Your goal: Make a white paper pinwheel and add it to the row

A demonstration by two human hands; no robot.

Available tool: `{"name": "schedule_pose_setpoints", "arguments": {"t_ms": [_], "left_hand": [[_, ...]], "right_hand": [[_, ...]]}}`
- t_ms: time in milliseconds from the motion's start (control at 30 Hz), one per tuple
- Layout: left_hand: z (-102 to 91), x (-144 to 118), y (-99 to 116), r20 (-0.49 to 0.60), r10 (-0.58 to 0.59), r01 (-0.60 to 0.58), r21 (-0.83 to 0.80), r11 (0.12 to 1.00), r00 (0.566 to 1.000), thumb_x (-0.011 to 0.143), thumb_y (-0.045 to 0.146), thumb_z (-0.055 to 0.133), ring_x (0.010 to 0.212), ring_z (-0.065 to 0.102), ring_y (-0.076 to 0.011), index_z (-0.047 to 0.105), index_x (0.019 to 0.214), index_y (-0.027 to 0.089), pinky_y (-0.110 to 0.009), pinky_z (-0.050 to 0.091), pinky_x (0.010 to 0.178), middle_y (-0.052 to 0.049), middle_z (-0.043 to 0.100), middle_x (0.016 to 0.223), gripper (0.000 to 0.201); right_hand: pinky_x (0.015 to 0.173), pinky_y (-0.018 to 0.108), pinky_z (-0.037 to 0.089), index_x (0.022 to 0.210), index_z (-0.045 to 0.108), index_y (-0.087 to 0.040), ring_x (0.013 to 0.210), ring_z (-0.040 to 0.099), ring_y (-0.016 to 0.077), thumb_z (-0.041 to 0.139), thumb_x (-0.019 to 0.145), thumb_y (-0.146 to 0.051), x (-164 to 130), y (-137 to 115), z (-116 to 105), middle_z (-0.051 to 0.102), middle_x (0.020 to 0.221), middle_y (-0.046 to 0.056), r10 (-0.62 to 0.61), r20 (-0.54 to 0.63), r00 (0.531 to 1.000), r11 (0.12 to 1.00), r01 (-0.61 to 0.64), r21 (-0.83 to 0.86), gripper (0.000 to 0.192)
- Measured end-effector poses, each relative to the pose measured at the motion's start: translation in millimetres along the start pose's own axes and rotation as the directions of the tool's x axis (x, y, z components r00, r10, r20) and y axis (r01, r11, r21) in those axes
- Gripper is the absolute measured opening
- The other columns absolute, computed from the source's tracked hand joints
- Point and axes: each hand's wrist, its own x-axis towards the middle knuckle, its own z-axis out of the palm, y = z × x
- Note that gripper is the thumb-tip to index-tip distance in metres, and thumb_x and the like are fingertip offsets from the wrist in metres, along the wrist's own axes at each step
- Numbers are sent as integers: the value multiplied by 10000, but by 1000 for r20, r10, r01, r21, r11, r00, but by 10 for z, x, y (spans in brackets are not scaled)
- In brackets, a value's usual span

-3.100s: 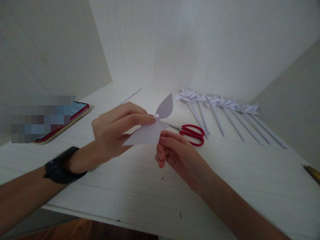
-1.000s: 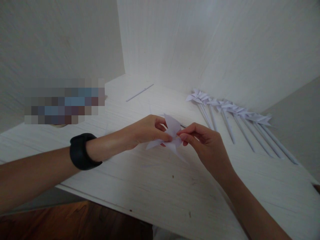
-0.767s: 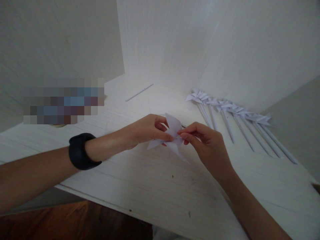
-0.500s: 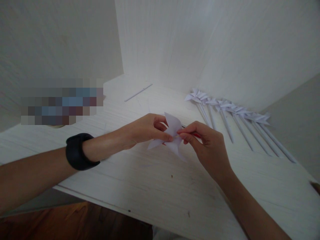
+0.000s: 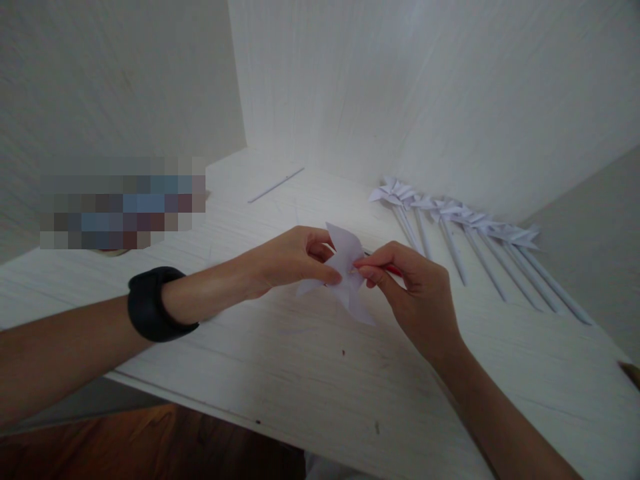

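Note:
A white paper pinwheel (image 5: 345, 250) with curled blades is held up over the table's middle. My left hand (image 5: 295, 257), with a black band on its wrist, grips it from the left, thumb near the centre. Thumb and forefinger of my right hand (image 5: 407, 280) are pinched together at the pinwheel's centre, on something too small to make out. A red object (image 5: 393, 270) shows behind the right fingers, mostly hidden; I cannot tell its kind.
Several white paper pinwheels (image 5: 445, 210) on sticks lie in a row at the right, heads toward the wall. A loose white paper stick (image 5: 276, 185) lies at the back. Blurred-out items (image 5: 130, 207) stand at the left. The white table's front edge (image 5: 210, 407) is close.
The pinwheel has turned slightly in my left hand, its lower blade shifting a little right. My right fingers stay pinched at its centre.

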Motion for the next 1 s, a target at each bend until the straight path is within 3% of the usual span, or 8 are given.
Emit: {"name": "schedule_pose_setpoints", "arguments": {"t_ms": [233, 467, 667, 1000], "left_hand": [[13, -15, 25, 6, -14, 14, 10, 1000, 1000, 633, 60, 606, 832, 650, -184, 662, 946, 151, -302, 480, 766, -37, 706, 890, 330], [28, -2, 6, 16, 21, -21, 14, 1000, 1000, 617, 20, 565, 839, 647, -175, 661, 970, 147, -301, 472, 781, -47, 701, 937, 387], [45, -5, 16, 2, 27, -27, 11, 1000, 1000, 624, 22, 563, 843, 649, -177, 659, 957, 150, -312, 472, 787, -43, 705, 922, 369], [52, -17, 67, -31, 63, -62, 33, 998, 998, 633, 25, 566, 875, 631, -182, 646, 961, 133, -306, 457, 798, -46, 695, 935, 355]], "right_hand": [[606, 226, 412, 719, 604, -181, 659, 566, 99, 628, 790, -131, -4, -25, 31, 614, 698, -27, -121, -40, 992, 988, 116, -101, 90], [601, 213, 408, 704, 598, -166, 654, 566, 91, 641, 782, -135, -5, -32, 32, 617, 690, -26, -135, -73, 988, 977, 120, -176, 94], [588, 216, 412, 694, 618, -154, 620, 571, 91, 650, 778, -159, -13, -36, 64, 627, 650, -29, -58, -119, 991, 986, 39, -160, 89], [559, 233, 417, 716, 645, -174, 564, 549, 88, 631, 791, -219, -11, 1, 89, 605, 601, -43, 158, -153, 975, 984, -142, 109, 88]]}}
